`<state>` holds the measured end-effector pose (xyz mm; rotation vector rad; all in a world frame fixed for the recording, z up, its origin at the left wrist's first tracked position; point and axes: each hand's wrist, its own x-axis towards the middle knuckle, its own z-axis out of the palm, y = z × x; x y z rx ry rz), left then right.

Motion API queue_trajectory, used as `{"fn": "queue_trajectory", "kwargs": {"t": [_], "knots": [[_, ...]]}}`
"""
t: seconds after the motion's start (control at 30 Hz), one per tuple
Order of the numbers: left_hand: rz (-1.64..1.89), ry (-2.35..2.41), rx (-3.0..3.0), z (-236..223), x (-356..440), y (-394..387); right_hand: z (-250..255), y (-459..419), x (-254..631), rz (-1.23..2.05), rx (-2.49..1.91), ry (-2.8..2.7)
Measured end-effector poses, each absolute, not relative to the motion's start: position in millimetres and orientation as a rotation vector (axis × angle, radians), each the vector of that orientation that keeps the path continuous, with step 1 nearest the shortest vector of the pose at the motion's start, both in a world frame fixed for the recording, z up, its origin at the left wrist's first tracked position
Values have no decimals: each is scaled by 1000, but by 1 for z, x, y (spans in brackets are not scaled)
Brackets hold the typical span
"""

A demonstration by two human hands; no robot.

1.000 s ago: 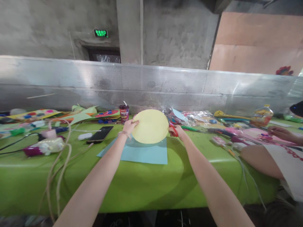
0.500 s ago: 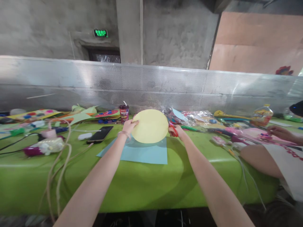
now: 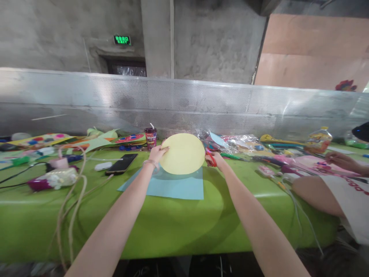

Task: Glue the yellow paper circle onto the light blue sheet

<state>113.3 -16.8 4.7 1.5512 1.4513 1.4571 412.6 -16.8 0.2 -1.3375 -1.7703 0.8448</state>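
Observation:
A rounded sheet of pale yellow paper point(image 3: 183, 154) is held up above the table by my left hand point(image 3: 157, 154), closed on its left edge with the thumb on the near face. My right hand point(image 3: 216, 161) is closed around red-handled scissors point(image 3: 211, 158), just off the paper's right edge. Their blades are too small to make out clearly. Below the yellow paper, a light blue sheet point(image 3: 175, 188) lies flat on the green table cover, partly hidden by the yellow paper and my left forearm.
A black phone point(image 3: 122, 164) and a white case point(image 3: 103, 166) lie left of the blue sheet. Behind stand a drink cup with straw point(image 3: 150, 138) and plastic-wrapped craft supplies point(image 3: 239, 142). Cables point(image 3: 72, 207) hang over the left front edge. At right, another person's hand point(image 3: 337, 159) is over pink material.
Almost nothing differs. Both hands, the yellow paper and the scissors stay in nearly the same place, and the view has shifted very slightly.

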Motion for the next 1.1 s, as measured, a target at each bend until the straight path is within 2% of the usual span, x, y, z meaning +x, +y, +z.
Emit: {"fn": "queue_trajectory", "kwargs": {"t": [1.1], "knots": [[1451,1439,1518,1,109,-12,-2,-14,415,813,-1399,-1820]]}}
